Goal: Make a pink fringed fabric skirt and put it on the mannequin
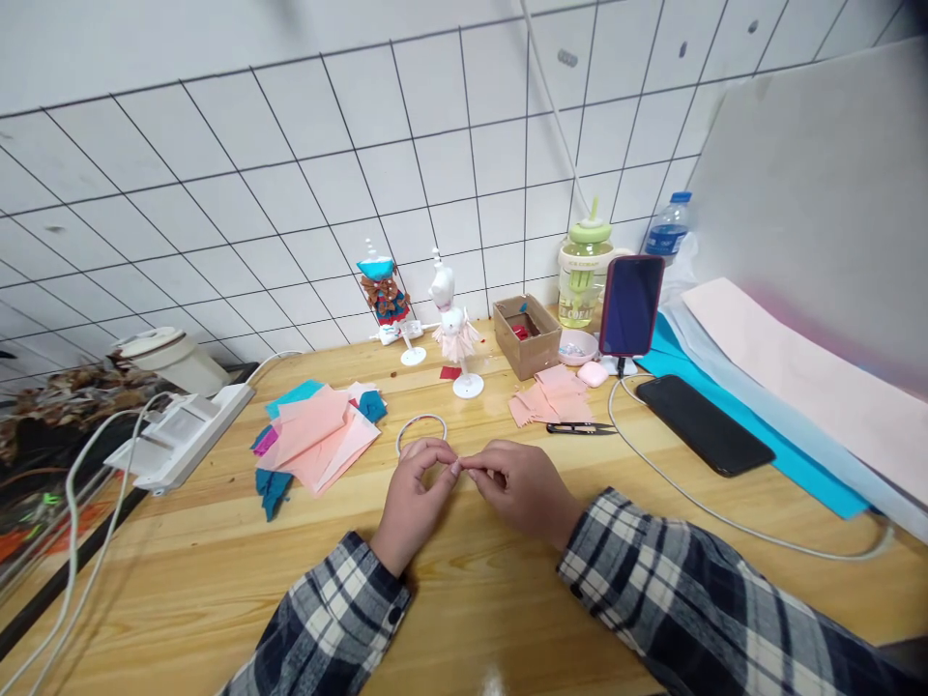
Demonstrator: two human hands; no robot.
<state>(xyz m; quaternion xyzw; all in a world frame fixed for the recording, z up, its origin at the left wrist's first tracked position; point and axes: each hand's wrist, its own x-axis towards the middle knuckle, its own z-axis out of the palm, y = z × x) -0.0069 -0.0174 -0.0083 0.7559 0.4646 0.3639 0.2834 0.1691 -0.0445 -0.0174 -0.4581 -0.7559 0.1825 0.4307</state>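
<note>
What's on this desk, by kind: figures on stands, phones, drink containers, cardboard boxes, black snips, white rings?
Figures on stands: 2
Phones: 2
Drink containers: 2
Cardboard box: 1
Black snips: 1
White ring: 1
Total: 9

A thin, pale ring (422, 417) is seen in front of the pink-skirted doll (455, 338) and slightly to the left of it, its near part hidden from view. To the right of the doll, and nearer than it, black thread snips (569, 428) are laid crosswise with their blades pointed right, while the crinkled pink pieces (552, 397) are loosely overlapped, also right of the doll.
</note>
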